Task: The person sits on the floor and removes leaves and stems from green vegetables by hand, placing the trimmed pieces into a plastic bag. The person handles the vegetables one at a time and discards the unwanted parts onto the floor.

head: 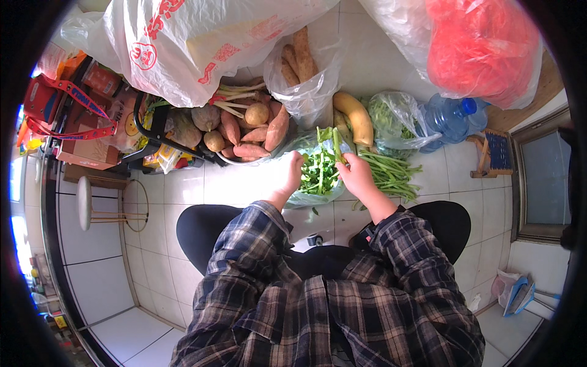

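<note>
Several leafy green stalks (316, 176) lie in a thin clear plastic bag (309, 200) on the floor in front of me. My right hand (357, 174) pinches an upright green stem (337, 143) between thumb and fingers, above the bag's right side. At the left edge of the leaves is my left hand (288, 173), its fingers curled inward; strong light washes it out and its fingertips are hidden. To the right of the bag, a pile of long bare green stems (392, 176) rests on the tiles.
A basin of sweet potatoes (252, 150) and other vegetables stands behind left. Beyond the greens are a bag of root vegetables (300, 98), a curved yellow squash (355, 117) and blue water jugs (447, 117). Large plastic bags (197, 41) hang overhead. A round stool (85, 204) stands left.
</note>
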